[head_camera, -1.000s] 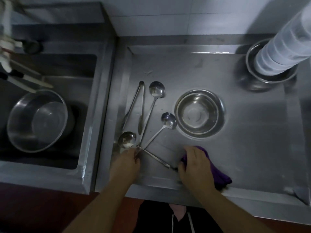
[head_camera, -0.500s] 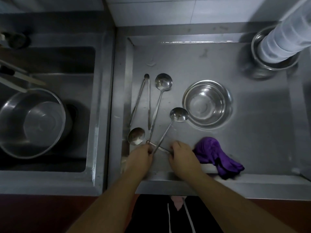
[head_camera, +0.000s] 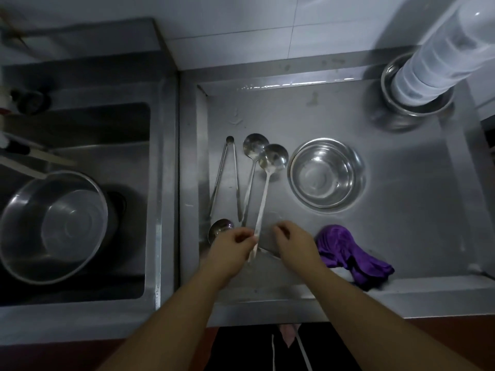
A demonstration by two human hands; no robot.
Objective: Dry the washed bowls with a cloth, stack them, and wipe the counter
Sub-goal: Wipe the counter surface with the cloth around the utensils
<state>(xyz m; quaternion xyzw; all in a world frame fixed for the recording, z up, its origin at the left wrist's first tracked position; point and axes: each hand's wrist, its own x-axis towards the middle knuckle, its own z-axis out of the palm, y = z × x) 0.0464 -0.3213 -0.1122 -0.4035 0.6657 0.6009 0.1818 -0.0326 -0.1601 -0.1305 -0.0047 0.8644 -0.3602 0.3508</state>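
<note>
left hand (head_camera: 232,247) has its fingers curled, pinching the handle end of a ladle (head_camera: 265,188). its long axis runs straight away from the hands, bowl end at the far tip. right hand (head_camera: 294,245) is loosely curled just beside that handle, and i can't tell if it grips anything. purple cloth (head_camera: 348,253) lies bunched just right of the right hand, steel bowl (head_camera: 325,174) sits upright beyond it.

A commercial-style kitchen wash station. Left of the hands, a deep steel sink (head_camera: 80,162) holds a large bowl (head_camera: 53,226); beyond them lie ladles (head_camera: 273,159), tongs (head_camera: 227,178) and white wall tiles (head_camera: 267,30).
</note>
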